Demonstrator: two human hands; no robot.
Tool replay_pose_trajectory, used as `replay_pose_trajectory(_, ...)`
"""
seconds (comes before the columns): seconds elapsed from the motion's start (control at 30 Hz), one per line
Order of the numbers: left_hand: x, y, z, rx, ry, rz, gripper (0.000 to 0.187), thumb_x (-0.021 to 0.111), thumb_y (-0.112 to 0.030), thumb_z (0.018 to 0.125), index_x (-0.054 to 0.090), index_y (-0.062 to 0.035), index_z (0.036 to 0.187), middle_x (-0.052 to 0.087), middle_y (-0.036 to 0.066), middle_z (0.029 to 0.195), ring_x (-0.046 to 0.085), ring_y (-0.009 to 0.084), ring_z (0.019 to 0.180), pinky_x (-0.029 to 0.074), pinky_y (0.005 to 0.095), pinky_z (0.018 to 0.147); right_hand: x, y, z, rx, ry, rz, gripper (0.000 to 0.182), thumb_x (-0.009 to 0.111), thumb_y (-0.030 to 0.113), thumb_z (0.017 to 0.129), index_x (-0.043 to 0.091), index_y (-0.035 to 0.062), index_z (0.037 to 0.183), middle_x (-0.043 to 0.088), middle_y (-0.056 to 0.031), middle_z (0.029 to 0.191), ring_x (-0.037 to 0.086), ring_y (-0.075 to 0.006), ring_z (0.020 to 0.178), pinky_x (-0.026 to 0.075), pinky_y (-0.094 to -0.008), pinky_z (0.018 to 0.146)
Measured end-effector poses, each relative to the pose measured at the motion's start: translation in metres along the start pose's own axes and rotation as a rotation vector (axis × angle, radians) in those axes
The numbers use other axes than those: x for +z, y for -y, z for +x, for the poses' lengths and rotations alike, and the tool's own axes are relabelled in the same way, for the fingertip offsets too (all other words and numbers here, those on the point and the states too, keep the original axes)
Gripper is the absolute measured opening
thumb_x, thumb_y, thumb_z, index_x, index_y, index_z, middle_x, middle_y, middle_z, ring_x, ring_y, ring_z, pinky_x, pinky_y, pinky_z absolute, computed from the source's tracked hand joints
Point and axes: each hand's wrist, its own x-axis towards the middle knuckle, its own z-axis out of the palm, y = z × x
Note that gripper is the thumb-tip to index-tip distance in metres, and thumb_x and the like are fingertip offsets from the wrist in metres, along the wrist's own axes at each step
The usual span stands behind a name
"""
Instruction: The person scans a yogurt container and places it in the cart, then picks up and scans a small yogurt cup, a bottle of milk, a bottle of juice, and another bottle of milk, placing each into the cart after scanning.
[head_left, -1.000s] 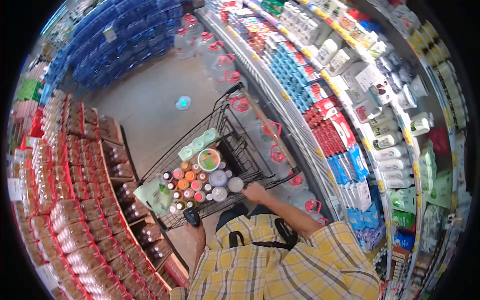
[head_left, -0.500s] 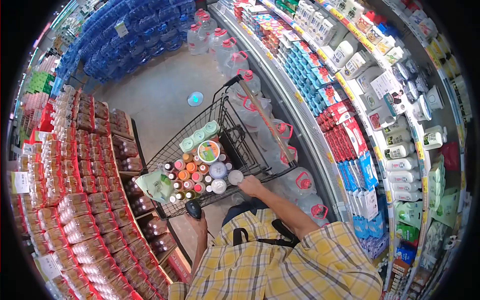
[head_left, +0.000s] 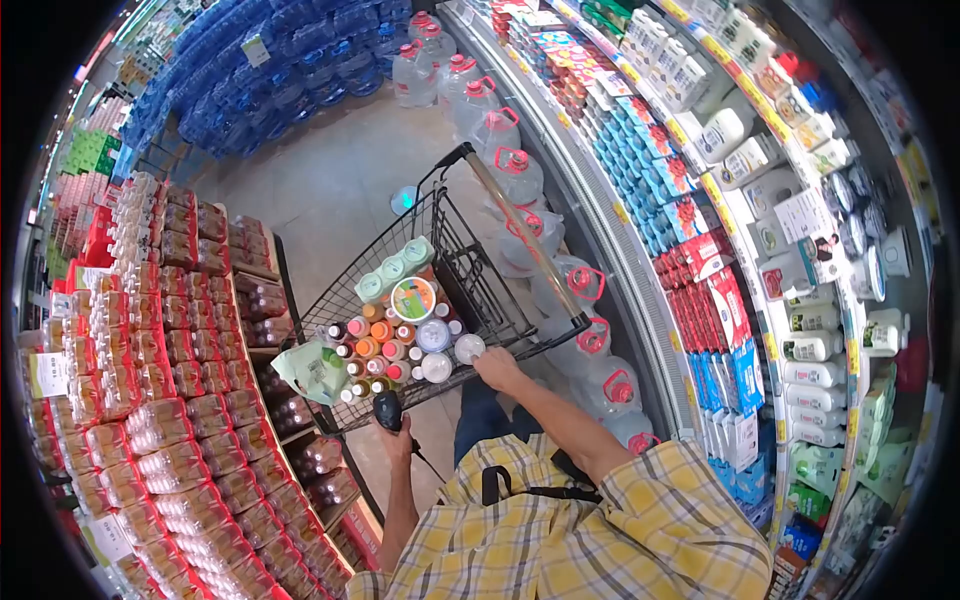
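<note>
A black wire shopping cart (head_left: 470, 275) stands in the aisle in front of me, its near half packed with small bottles with coloured caps (head_left: 385, 350), round tubs and a green pack (head_left: 315, 372). My right hand (head_left: 497, 368) rests on the cart's near rim beside a white lid. My left hand (head_left: 398, 428) grips a black handheld scanner (head_left: 387, 409) with a cord, just below the cart's near left corner. I wear a yellow plaid shirt.
Stacked packs of brown bottled drinks (head_left: 170, 400) fill the left side. Large water jugs with red handles (head_left: 560, 290) line the floor to the right, below shelves of cartons and bottles (head_left: 740, 230). Blue water packs (head_left: 260, 70) are piled at the far end. Bare floor (head_left: 330, 190) lies ahead.
The cart and I have moved forward along the aisle; the jugs and shelves have slid toward me. Both hands keep their places on cart and scanner.
</note>
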Motion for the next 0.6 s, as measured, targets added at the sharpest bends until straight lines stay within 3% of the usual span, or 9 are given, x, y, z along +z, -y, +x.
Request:
replay_pose_trajectory(0.1, 0.012, -0.004, 0.022, 0.020, 0.025, -0.121, 0.075, 0.076, -0.010, 0.082, 0.032, 0.0033, 0.141, 0.058, 0.010, 0.115, 0.058, 0.0177, 0.098, 0.047, 0.0305, 0.087, -0.008, -0.003, 0.021, 0.030, 0.056, -0.014, 0.021, 0.055, 0.009, 0.084, 0.066, 0.0033, 0.102, 0.070, -0.0181, 0.081, 0.068, -0.0353, 0.086, 0.054, -0.0460, 0.076)
replay_pose_trajectory(0.13, 0.022, -0.011, 0.025, 0.059, -0.042, -0.130, 0.039, 0.076, -0.022, 0.084, 0.059, -0.0015, 0.112, 0.061, 0.003, 0.096, 0.054, 0.0140, 0.082, 0.045, 0.0295, 0.076, -0.013, -0.004, 0.026, 0.055, 0.048, -0.004, 0.022, 0.055, 0.009, 0.084, 0.066, 0.0031, 0.102, 0.070, -0.0183, 0.081, 0.068, -0.0355, 0.086, 0.054, -0.0460, 0.076)
replay_pose_trajectory(0.37, 0.037, -0.050, 0.074, 0.097, -0.118, -0.149, 0.032, 0.076, -0.020, 0.083, 0.062, 0.0015, 0.102, 0.062, 0.005, 0.089, 0.055, 0.0153, 0.079, 0.046, 0.0308, 0.074, -0.038, -0.010, 0.066, 0.098, 0.017, -0.001, 0.025, 0.057, 0.008, 0.079, 0.063, 0.0007, 0.102, 0.069, -0.0196, 0.078, 0.068, -0.0363, 0.084, 0.053, -0.0470, 0.076)
replay_pose_trajectory(0.6, 0.026, -0.071, 0.128, -0.006, 0.048, -0.076, 0.030, 0.076, -0.019, 0.083, 0.063, -0.0013, 0.103, 0.061, 0.003, 0.088, 0.054, 0.0135, 0.078, 0.045, 0.0298, 0.073, -0.048, -0.025, 0.107, 0.024, 0.004, -0.061, 0.025, 0.056, 0.010, 0.082, 0.062, 0.0019, 0.105, 0.069, -0.0165, 0.080, 0.067, -0.0337, 0.084, 0.053, -0.0445, 0.070)
